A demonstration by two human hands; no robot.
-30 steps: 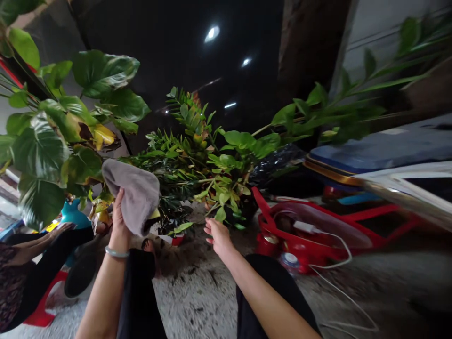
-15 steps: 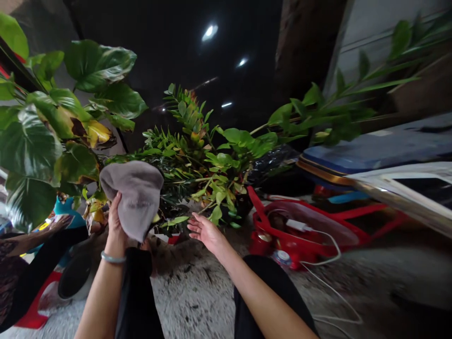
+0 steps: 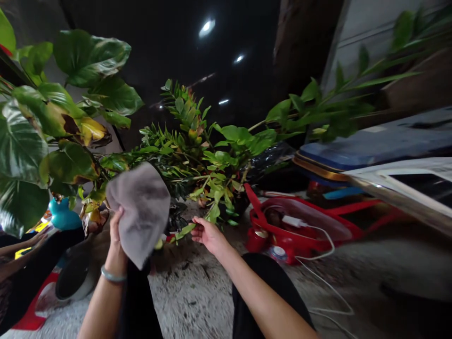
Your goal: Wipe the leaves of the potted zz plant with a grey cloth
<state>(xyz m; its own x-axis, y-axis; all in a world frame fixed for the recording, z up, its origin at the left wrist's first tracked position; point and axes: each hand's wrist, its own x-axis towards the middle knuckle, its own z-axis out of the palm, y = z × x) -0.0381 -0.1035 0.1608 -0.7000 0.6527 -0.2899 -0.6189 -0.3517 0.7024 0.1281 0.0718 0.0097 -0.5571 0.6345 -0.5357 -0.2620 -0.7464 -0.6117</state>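
A grey cloth (image 3: pixel 143 207) hangs from my left hand (image 3: pixel 117 235), whose fingers grip its left edge; a pale bangle circles that wrist. At the centre, my right hand (image 3: pixel 209 234) has its thumb and fingers closed on the tip of a green leaf (image 3: pixel 185 230) low in front of the plants. Behind both hands grows a leafy green plant (image 3: pixel 219 160) with small yellowish leaves. Large broad leaves (image 3: pixel 76 162), some browned and yellow, stand to the left of the cloth.
On the right a red bag (image 3: pixel 303 230) holds a white charger with a trailing cable (image 3: pixel 326 280). Blue and white flat items (image 3: pixel 353 150) lie above it. Another person's arm (image 3: pixel 24 249), a dark pot (image 3: pixel 72 278) and a red stool (image 3: pixel 33 310) are at the left.
The grey cloth has swung right and lower in my left hand. My right hand's fingers have closed on the leaf tip. The view has shifted slightly.
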